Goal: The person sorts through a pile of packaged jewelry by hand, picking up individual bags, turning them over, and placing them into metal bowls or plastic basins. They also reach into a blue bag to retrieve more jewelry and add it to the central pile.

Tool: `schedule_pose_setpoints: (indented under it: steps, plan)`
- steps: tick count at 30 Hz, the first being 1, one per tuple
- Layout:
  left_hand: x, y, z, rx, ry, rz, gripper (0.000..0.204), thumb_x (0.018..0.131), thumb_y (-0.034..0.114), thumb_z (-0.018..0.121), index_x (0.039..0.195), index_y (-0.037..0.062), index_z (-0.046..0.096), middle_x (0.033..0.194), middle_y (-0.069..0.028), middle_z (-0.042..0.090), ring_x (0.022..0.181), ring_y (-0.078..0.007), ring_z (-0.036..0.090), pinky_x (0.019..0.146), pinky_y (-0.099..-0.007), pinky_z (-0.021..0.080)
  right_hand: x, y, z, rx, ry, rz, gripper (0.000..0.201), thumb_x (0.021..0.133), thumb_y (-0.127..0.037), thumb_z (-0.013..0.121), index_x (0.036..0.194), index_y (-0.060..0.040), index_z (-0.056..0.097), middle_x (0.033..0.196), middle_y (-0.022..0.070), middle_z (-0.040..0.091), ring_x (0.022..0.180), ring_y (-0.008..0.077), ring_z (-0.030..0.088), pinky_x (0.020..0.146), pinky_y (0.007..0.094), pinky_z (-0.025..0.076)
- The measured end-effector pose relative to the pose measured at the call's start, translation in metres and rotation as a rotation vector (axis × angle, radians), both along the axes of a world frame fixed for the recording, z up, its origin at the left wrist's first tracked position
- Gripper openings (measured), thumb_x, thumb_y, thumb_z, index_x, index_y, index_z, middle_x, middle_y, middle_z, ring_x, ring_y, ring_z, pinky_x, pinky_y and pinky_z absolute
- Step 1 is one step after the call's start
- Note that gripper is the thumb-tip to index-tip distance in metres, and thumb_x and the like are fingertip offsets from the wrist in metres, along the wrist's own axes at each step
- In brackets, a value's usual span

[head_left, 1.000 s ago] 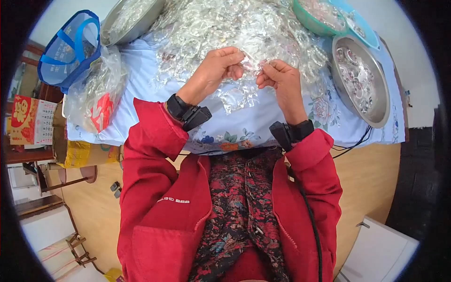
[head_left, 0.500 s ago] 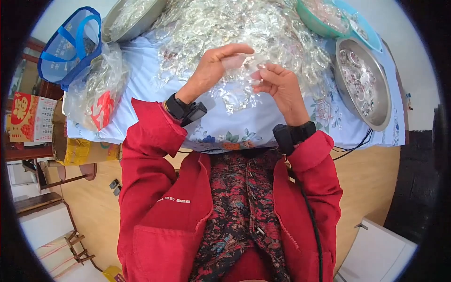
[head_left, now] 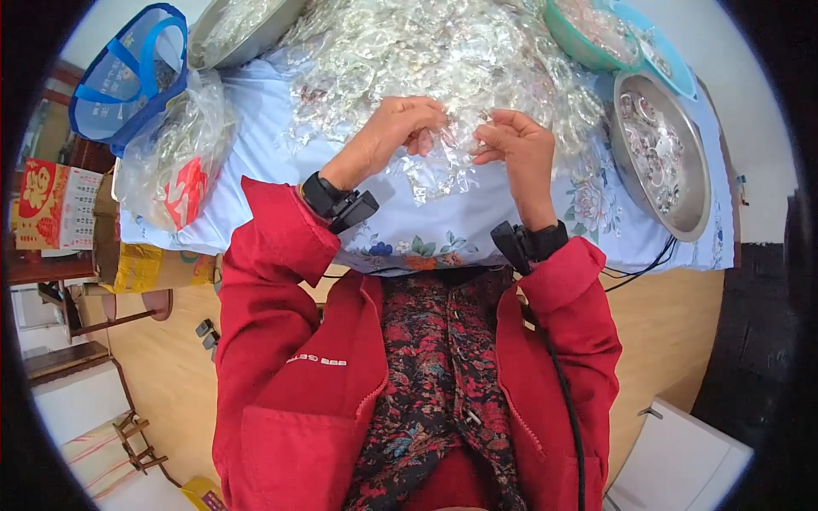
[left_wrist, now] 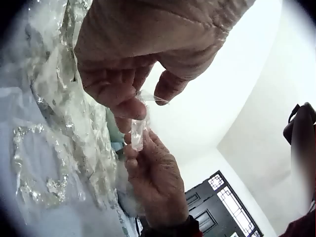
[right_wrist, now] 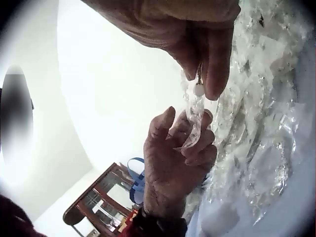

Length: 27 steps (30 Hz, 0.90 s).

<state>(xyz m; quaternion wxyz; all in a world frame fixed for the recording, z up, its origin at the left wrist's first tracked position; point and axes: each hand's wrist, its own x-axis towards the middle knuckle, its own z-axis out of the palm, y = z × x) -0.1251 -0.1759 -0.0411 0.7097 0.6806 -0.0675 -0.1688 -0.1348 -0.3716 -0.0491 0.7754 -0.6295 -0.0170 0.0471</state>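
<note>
Over the near edge of a large heap of clear plastic packets (head_left: 426, 51), both hands are raised close together. The left hand (head_left: 383, 140) has its fingers curled round a clear plastic wrapper (right_wrist: 194, 131), its thumb standing apart. Between thumb and fingers, the right hand (head_left: 524, 157) pinches a small piece with a white round part (right_wrist: 198, 90), whose upper end is hidden by the fingers. The wrapper spans the gap between the hands. In the left wrist view, a clear narrow strip (left_wrist: 137, 136) shows between the left hand (left_wrist: 158, 44) and the right hand (left_wrist: 160, 182).
A metal bowl (head_left: 626, 170) of small pieces stands at the right, near green (head_left: 558, 30) and light-blue bowls (head_left: 682, 81). At the left are another metal bowl (head_left: 271, 34), a blue bag (head_left: 106, 128) and a clear plastic bag (head_left: 141, 183). A flowered cloth (head_left: 256, 128) covers the table.
The left hand's fingers, stretched out beside a pale sheet half a second ago, are now curled in. The right hand has shifted slightly, and the view has moved a little.
</note>
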Motion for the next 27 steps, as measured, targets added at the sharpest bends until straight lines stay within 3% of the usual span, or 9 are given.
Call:
schedule_pose_setpoints:
  steps: [4, 10, 15, 17, 19, 20, 23, 24, 27]
  plan:
    - [-0.004, -0.003, -0.003, 0.019, 0.035, 0.031, 0.016, 0.084, 0.017, 0.055, 0.088, 0.0020, 0.060, 0.060, 0.0011, 0.053, 0.052, -0.0067, 0.049, 0.048, -0.0196, 0.034, 0.002, 0.003, -0.006, -0.051, -0.049, -0.039, 0.035, 0.077, -0.001, 0.063, 0.107, 0.0104, 0.053, 0.078, 0.0131, 0.063, 0.058, 0.0192, 0.064, 0.049, 0.0236, 0.051]
    - [-0.005, 0.000, -0.001, -0.073, 0.038, 0.141, 0.013, 0.082, 0.014, 0.057, 0.087, 0.0022, 0.059, 0.062, 0.0011, 0.053, 0.053, -0.0076, 0.052, 0.049, -0.0209, 0.037, -0.001, 0.002, -0.003, -0.066, -0.015, 0.033, 0.033, 0.082, -0.008, 0.059, 0.111, 0.0079, 0.052, 0.088, 0.0145, 0.063, 0.062, 0.0181, 0.064, 0.054, 0.0254, 0.052]
    - [0.020, 0.061, 0.014, -0.209, -0.144, 0.307, 0.011, 0.083, 0.013, 0.055, 0.085, 0.0027, 0.059, 0.063, 0.0001, 0.053, 0.056, -0.0088, 0.053, 0.053, -0.0211, 0.039, 0.001, -0.002, -0.016, -0.076, 0.018, 0.113, 0.033, 0.086, -0.012, 0.056, 0.113, 0.0069, 0.051, 0.095, 0.0150, 0.063, 0.066, 0.0186, 0.064, 0.059, 0.0268, 0.053]
    - [0.054, 0.101, 0.023, -0.456, -0.254, 0.455, 0.011, 0.085, 0.012, 0.053, 0.085, 0.0032, 0.059, 0.065, -0.0016, 0.054, 0.061, -0.0115, 0.056, 0.060, -0.0224, 0.044, 0.000, -0.007, -0.021, -0.133, 0.081, 0.115, 0.034, 0.085, -0.011, 0.056, 0.113, 0.0065, 0.051, 0.096, 0.0149, 0.063, 0.068, 0.0182, 0.064, 0.060, 0.0261, 0.053]
    - [0.098, 0.159, 0.031, -0.494, -0.533, 0.349, 0.013, 0.086, 0.012, 0.051, 0.087, 0.0028, 0.059, 0.075, -0.0048, 0.060, 0.068, -0.0140, 0.059, 0.067, -0.0237, 0.047, -0.001, -0.005, -0.018, -0.123, 0.075, 0.131, 0.033, 0.085, -0.011, 0.056, 0.113, 0.0065, 0.051, 0.096, 0.0150, 0.063, 0.068, 0.0177, 0.064, 0.060, 0.0256, 0.052]
    - [0.102, 0.170, 0.024, -0.491, -0.529, 0.355, 0.013, 0.086, 0.012, 0.051, 0.087, 0.0028, 0.059, 0.075, -0.0048, 0.060, 0.068, -0.0140, 0.059, 0.067, -0.0237, 0.047, -0.004, -0.005, -0.018, -0.116, 0.078, 0.133, 0.033, 0.085, -0.011, 0.056, 0.113, 0.0066, 0.052, 0.096, 0.0150, 0.063, 0.068, 0.0171, 0.063, 0.060, 0.0251, 0.052]
    - [0.098, 0.172, 0.043, -0.523, -0.349, 0.705, 0.014, 0.086, 0.014, 0.053, 0.086, 0.0020, 0.061, 0.085, -0.0071, 0.063, 0.073, -0.0150, 0.061, 0.069, -0.0244, 0.049, -0.002, -0.008, -0.022, -0.137, 0.083, 0.149, 0.032, 0.084, -0.010, 0.057, 0.111, 0.0062, 0.053, 0.096, 0.0146, 0.063, 0.068, 0.0159, 0.062, 0.061, 0.0245, 0.051]
    - [0.092, 0.167, 0.046, -0.517, -0.341, 0.703, 0.014, 0.086, 0.014, 0.053, 0.086, 0.0020, 0.061, 0.085, -0.0071, 0.063, 0.073, -0.0150, 0.061, 0.069, -0.0244, 0.049, -0.003, -0.009, -0.026, -0.167, 0.091, 0.161, 0.032, 0.083, -0.010, 0.058, 0.110, 0.0059, 0.054, 0.096, 0.0142, 0.063, 0.068, 0.0154, 0.062, 0.061, 0.0243, 0.051]
    - [0.045, 0.130, 0.023, -0.050, -0.194, 0.540, 0.017, 0.085, 0.016, 0.055, 0.092, 0.0016, 0.062, 0.090, -0.0066, 0.064, 0.075, -0.0136, 0.061, 0.069, -0.0236, 0.048, -0.014, -0.011, -0.035, -0.235, 0.127, 0.181, 0.031, 0.080, -0.008, 0.059, 0.109, 0.0052, 0.055, 0.095, 0.0129, 0.063, 0.068, 0.0145, 0.061, 0.061, 0.0241, 0.050]
